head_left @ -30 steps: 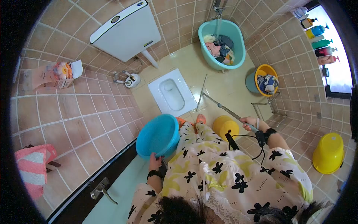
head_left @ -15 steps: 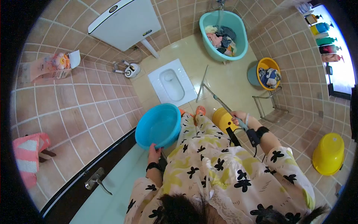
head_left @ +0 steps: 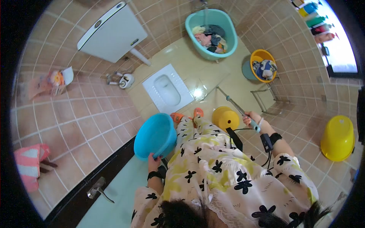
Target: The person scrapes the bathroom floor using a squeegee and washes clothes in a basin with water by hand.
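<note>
Grey pole (head_left: 236, 106) — farther from the squat toilet (head_left: 167, 89), right hand (head_left: 251, 119) — moved away too

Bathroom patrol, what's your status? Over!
Left hand gripping blue basin. Right hand on squeegee handle. Yellow stool close by, between legs and handle.

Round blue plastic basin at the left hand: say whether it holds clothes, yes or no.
No, the blue basin, gripped at its rim by the left hand, shows no clothes, only its blue inside.
</note>
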### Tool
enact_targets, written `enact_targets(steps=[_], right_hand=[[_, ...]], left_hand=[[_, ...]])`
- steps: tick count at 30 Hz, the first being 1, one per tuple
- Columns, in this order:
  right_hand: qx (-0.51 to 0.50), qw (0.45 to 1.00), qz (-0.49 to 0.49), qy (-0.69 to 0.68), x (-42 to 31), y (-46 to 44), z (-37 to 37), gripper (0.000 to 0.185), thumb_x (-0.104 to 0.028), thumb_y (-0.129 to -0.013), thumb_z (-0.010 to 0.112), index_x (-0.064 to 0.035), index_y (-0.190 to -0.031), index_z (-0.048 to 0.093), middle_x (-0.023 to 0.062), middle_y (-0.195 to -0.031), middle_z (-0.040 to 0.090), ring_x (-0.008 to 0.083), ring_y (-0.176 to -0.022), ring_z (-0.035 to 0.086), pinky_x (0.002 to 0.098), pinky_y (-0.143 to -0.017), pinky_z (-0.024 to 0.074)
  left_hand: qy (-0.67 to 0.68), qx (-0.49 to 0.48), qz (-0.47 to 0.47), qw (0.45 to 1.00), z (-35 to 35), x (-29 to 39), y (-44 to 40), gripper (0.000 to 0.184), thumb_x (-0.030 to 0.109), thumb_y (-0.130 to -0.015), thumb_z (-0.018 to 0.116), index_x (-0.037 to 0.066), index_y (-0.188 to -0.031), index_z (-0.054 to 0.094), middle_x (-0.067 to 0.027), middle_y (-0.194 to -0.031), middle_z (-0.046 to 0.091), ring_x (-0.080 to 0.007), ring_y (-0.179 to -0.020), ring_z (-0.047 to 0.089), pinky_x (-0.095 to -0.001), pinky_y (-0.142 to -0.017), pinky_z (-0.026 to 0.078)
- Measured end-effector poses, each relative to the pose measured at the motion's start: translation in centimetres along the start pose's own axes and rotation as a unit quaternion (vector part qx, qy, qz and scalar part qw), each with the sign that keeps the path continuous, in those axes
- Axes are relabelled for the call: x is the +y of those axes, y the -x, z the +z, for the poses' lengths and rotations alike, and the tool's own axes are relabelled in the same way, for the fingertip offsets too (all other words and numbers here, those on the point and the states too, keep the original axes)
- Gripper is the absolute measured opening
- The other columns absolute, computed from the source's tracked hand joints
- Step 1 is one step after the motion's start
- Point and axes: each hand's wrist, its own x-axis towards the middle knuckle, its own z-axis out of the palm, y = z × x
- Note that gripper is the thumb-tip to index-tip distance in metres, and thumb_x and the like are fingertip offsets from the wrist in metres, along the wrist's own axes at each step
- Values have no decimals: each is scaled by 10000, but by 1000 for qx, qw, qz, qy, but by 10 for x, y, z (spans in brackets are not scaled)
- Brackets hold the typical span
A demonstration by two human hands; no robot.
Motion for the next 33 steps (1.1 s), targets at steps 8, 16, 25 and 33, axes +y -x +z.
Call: enact_targets(steps=[8, 16, 25, 33], right_hand=[[249, 829, -146, 480, 3, 21, -112, 309, -180, -831, 513, 37, -1038, 439, 170, -723, 601, 244, -506, 579, 376, -429, 472], [398, 541, -141, 728, 43, 44, -183, 508, -52, -771, 433, -111, -1272, 374, 237, -1081, 562, 370, -1020, 541, 431, -849, 449], [383, 626, -125, 668, 81, 43, -172, 571, -57, -818, 403, -114, -1366, 253, 219, -1135, 542, 348, -1051, 534, 416, -852, 463], [417, 712, -150, 545, 124, 5, -103, 554, -92, -814, 422, -126, -1351, 292, 216, -1089, 567, 337, -978, 575, 430, -826, 467]], left_hand=[[151, -51, -125, 979, -15, 4, -40, 127, 45, -825, 491, -9, -924, 434, -139, -871, 495, -318, -842, 589, -265, -541, 494], [490, 130, -403, 762, -24, 36, -142, 220, 170, -774, 524, -16, -885, 485, -169, -959, 495, -383, -836, 537, -258, -494, 521], [374, 48, -323, 868, 11, 220, -268, 190, 163, -747, 537, 9, -845, 482, -158, -863, 511, -365, -758, 540, -262, -504, 517], [276, -78, -271, 919, 62, 356, -432, 175, 88, -734, 539, 6, -865, 458, -126, -861, 516, -245, -667, 536, -292, -510, 529]])
